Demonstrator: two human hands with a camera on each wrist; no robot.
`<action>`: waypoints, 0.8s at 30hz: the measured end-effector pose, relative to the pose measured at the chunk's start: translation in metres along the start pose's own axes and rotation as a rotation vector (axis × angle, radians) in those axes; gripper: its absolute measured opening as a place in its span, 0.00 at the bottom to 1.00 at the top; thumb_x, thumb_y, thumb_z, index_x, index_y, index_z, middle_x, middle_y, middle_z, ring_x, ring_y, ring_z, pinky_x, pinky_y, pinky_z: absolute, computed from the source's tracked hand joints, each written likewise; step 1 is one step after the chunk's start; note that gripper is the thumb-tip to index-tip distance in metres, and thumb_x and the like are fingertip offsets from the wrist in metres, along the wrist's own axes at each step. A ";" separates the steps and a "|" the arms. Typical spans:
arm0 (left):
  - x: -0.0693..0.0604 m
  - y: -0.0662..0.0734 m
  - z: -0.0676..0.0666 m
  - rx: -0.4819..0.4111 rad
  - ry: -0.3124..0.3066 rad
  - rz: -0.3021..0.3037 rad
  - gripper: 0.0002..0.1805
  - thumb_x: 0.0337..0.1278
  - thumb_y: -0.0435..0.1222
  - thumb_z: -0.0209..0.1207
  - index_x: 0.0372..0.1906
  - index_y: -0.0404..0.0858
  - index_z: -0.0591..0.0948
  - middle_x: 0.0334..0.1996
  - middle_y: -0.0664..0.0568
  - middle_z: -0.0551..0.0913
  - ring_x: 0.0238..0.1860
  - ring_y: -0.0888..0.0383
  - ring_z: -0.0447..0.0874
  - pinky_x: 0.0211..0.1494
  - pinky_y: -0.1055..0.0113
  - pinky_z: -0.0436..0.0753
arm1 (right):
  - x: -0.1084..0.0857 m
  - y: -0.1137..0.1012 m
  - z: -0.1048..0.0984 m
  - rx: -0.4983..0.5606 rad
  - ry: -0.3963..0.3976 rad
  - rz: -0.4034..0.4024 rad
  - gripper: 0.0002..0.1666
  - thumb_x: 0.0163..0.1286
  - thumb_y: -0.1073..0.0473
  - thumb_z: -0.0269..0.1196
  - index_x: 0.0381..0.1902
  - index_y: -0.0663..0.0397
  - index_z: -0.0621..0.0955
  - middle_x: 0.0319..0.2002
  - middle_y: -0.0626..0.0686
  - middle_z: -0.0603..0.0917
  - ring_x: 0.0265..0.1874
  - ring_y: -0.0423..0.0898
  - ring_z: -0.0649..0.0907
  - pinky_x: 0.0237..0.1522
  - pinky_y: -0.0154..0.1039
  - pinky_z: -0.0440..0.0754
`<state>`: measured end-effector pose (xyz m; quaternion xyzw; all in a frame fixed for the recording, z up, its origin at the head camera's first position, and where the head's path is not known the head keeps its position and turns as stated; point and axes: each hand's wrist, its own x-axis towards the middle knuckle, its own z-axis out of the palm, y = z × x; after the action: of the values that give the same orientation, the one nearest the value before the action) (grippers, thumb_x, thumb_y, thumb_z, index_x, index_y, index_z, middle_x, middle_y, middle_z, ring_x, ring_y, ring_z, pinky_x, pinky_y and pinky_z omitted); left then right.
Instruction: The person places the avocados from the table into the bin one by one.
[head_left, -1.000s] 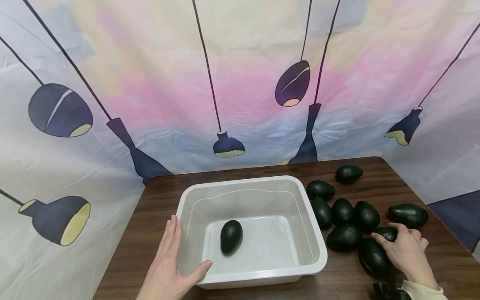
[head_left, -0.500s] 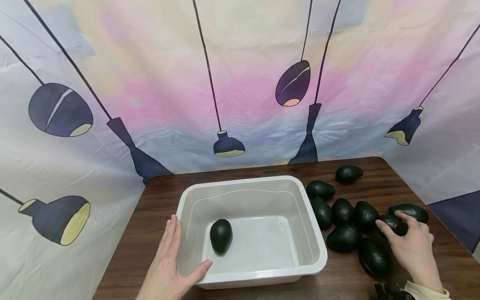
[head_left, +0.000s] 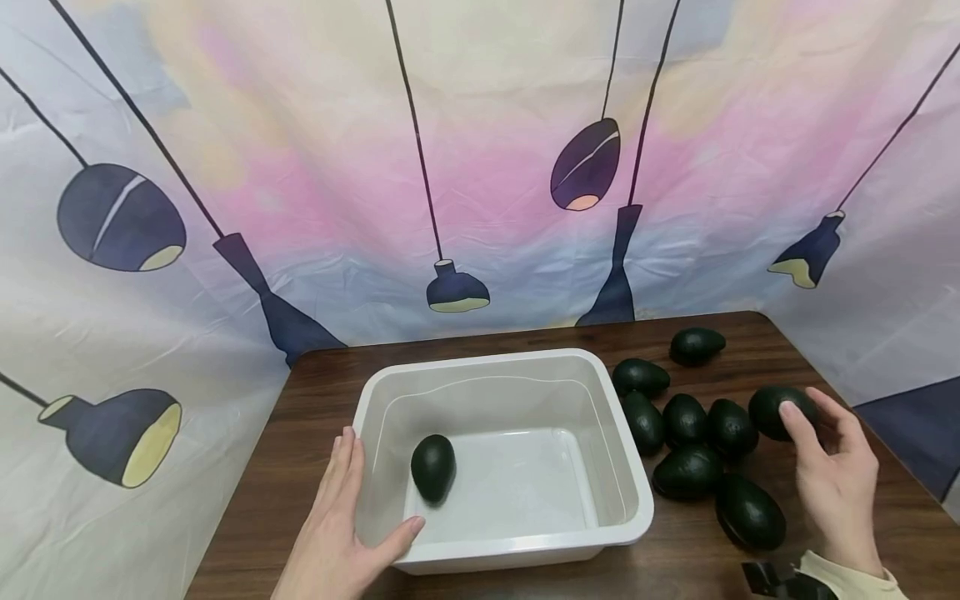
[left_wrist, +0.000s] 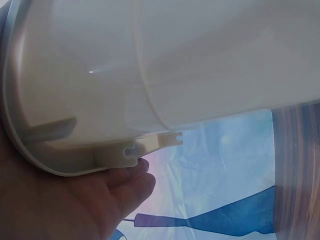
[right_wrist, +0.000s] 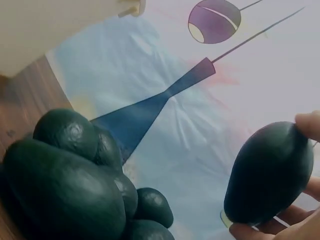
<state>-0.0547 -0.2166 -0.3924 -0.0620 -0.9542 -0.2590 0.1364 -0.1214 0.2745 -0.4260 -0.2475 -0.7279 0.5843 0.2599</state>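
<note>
My right hand (head_left: 836,483) grips a dark green avocado (head_left: 782,412) between thumb and fingers, above the right part of the table. In the right wrist view the held avocado (right_wrist: 270,172) is apart from the others. My left hand (head_left: 330,525) rests with straight fingers on the left rim of a white plastic tub (head_left: 510,554), thumb at its front left corner. One avocado (head_left: 433,468) lies inside the tub, left of its middle. The left wrist view has the tub's outer wall (left_wrist: 210,60) close up, with part of the left hand (left_wrist: 85,205) beneath the rim.
Several avocados (head_left: 688,472) cluster on the brown wooden table (head_left: 262,467), right of the tub. A single avocado (head_left: 697,345) lies near the back edge. Behind the table hangs a cloth (head_left: 510,183) printed with lamps.
My right hand has taken hold of an avocado among the others and raised it. The avocado inside the tub has shifted left. My left hand has stayed in place.
</note>
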 end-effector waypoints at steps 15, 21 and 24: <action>0.000 0.000 0.000 -0.002 -0.001 -0.006 0.62 0.43 0.59 0.70 0.77 0.36 0.51 0.78 0.50 0.43 0.76 0.47 0.44 0.58 0.38 0.68 | -0.008 -0.009 0.010 1.114 -0.365 -0.153 0.23 0.79 0.65 0.44 0.66 0.75 0.64 0.53 0.65 0.77 0.52 0.56 0.82 0.46 0.49 0.82; 0.000 0.000 0.000 -0.004 -0.004 -0.007 0.62 0.43 0.59 0.70 0.77 0.36 0.51 0.78 0.50 0.43 0.76 0.47 0.43 0.59 0.38 0.67 | -0.008 -0.014 0.011 1.105 -0.502 -0.202 0.28 0.81 0.57 0.38 0.68 0.74 0.63 0.55 0.65 0.79 0.58 0.58 0.77 0.56 0.53 0.76; 0.000 0.000 0.000 -0.004 -0.002 -0.006 0.62 0.43 0.59 0.70 0.77 0.35 0.51 0.78 0.50 0.43 0.76 0.47 0.43 0.59 0.38 0.68 | -0.007 -0.015 0.012 1.202 -0.594 -0.199 0.28 0.82 0.57 0.35 0.67 0.74 0.64 0.57 0.66 0.78 0.61 0.59 0.75 0.58 0.56 0.74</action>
<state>-0.0548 -0.2169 -0.3926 -0.0596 -0.9540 -0.2611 0.1347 -0.1252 0.2580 -0.4144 0.1793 -0.3364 0.9040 0.1937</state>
